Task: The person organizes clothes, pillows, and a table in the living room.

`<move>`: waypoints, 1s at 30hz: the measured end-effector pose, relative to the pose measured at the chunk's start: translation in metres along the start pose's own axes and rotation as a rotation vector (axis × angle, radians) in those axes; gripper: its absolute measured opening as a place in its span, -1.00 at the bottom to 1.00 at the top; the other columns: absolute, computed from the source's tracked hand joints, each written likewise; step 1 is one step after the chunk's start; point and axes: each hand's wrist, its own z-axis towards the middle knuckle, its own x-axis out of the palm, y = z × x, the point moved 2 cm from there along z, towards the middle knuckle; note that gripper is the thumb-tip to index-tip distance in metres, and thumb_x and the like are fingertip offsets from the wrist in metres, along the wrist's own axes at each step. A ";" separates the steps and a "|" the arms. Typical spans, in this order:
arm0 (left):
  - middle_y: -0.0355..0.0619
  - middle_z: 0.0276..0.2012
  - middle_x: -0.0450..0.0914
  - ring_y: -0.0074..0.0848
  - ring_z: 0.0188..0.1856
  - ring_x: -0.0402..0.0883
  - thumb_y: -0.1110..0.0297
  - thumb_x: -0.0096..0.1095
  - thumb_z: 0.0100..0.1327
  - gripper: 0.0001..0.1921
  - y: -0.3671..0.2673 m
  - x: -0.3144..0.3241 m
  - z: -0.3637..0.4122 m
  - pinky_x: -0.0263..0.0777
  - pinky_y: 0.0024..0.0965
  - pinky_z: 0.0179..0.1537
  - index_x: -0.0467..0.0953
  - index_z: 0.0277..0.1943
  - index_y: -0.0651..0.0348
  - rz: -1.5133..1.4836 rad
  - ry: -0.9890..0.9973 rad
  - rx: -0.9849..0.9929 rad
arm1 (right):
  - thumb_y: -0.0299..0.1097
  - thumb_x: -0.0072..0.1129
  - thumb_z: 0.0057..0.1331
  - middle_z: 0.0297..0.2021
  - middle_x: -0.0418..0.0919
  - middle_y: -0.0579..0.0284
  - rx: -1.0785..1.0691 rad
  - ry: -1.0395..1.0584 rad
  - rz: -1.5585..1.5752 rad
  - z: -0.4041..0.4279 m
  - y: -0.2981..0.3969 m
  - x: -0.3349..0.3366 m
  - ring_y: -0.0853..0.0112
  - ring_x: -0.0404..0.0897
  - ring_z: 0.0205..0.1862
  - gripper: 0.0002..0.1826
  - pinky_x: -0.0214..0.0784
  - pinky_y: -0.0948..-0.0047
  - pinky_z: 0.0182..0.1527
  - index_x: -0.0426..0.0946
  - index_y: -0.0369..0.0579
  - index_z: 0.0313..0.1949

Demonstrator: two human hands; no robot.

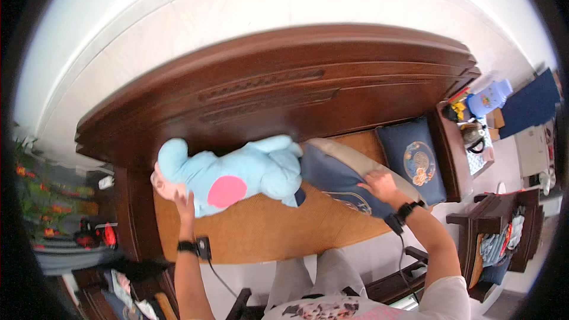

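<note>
A light-blue plush toy (262, 171) with a pink belly patch lies on its side along a brown woven seat mat (262, 231). My left hand (184, 206) is raised at the toy's pale pink face, fingers apart; whether it touches the plush cannot be told. A blue and beige cushion (331, 171) with an embroidered design lies tilted to the right of the toy, against its lower end. My right hand (380, 185) is closed on the cushion's upper side, around the seam between blue and beige. Another blue embroidered cushion (406, 146) leans in the right corner.
The mat covers a dark wooden bench with a tall carved backrest (284, 71). To the right, a wooden side table (486, 155) holds a lilac plastic jug (489, 98) and small items. A wooden chair (480, 218) bears folded clothes. Cables hang from both wrist straps.
</note>
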 end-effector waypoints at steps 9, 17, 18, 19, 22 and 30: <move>-0.13 -0.12 0.38 -0.54 -0.17 0.37 0.27 0.13 0.15 -0.54 0.077 0.058 -0.180 0.37 -0.45 -0.31 0.20 0.06 0.27 -0.222 0.491 -0.327 | -0.27 0.06 0.07 -0.39 0.40 0.14 0.350 -0.237 -0.255 0.086 -0.025 -0.022 0.24 0.38 -0.24 -0.85 0.16 0.28 -0.18 0.42 -0.02 -0.40; 0.04 -0.04 0.32 -0.33 -0.07 0.35 0.18 0.22 0.07 -0.39 -0.090 0.118 -0.178 0.30 -0.34 -0.10 0.17 0.08 0.34 0.075 0.613 0.068 | -0.32 0.05 0.05 -0.27 0.37 -0.05 0.443 -0.089 0.097 -0.054 0.044 0.028 0.08 0.34 -0.18 -0.76 0.19 0.18 -0.15 0.39 -0.15 -0.29; 0.04 -0.04 0.32 -0.33 -0.07 0.35 0.18 0.22 0.07 -0.39 -0.105 0.129 -0.175 0.30 -0.34 -0.10 0.17 0.08 0.34 0.076 0.617 0.073 | -0.33 0.04 0.06 -0.26 0.37 -0.07 0.482 0.032 0.122 -0.085 0.041 0.051 0.06 0.34 -0.18 -0.76 0.20 0.16 -0.14 0.39 -0.16 -0.29; 0.09 -0.03 0.30 -0.25 -0.03 0.32 0.20 0.25 0.03 -0.36 -0.121 0.142 -0.172 0.23 -0.29 -0.02 0.15 0.09 0.34 0.053 0.608 0.221 | -0.31 0.05 0.06 -0.26 0.37 -0.10 0.527 0.021 0.197 -0.109 0.045 0.054 0.05 0.34 -0.17 -0.74 0.21 0.16 -0.12 0.39 -0.18 -0.28; 0.18 -0.01 0.25 -0.11 0.03 0.24 0.24 0.30 -0.03 -0.30 -0.183 0.186 -0.176 0.10 -0.21 0.09 0.11 0.12 0.34 0.071 0.651 0.486 | -0.27 0.07 0.06 -0.24 0.36 -0.14 0.726 0.067 0.265 -0.191 0.035 0.068 0.02 0.33 -0.14 -0.68 0.21 0.16 -0.08 0.37 -0.23 -0.26; 0.20 0.09 0.14 0.00 0.15 0.09 0.19 0.39 -0.18 -0.15 -0.308 0.334 -0.208 0.01 -0.09 0.14 0.06 0.16 0.28 0.368 0.700 0.927 | -0.21 0.20 -0.05 -0.19 0.33 -0.14 1.158 0.012 0.272 -0.317 -0.128 0.104 0.02 0.30 -0.09 -0.48 0.19 0.18 -0.04 0.31 -0.28 -0.15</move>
